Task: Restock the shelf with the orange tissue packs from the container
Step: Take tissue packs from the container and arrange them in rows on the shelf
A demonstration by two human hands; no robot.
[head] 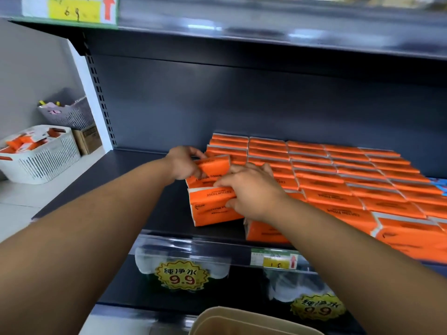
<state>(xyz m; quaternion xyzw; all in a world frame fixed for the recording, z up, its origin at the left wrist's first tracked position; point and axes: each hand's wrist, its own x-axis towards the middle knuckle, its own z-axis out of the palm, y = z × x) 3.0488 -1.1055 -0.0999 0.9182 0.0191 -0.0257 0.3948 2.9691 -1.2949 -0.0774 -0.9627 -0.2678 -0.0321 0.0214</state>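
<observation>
Hands clamp two orange tissue packs: left hand (183, 165) the rear pack (214, 167), right hand (251, 189) the front pack (209, 207).

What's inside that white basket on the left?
Orange tissue packs lie jumbled in the white basket. Only the top ones show above its rim. The basket's wall hides how many more lie underneath.

Glossy plastic-wrapped tissue packs (338, 189); matt dark metal shelf (135, 170).
</observation>
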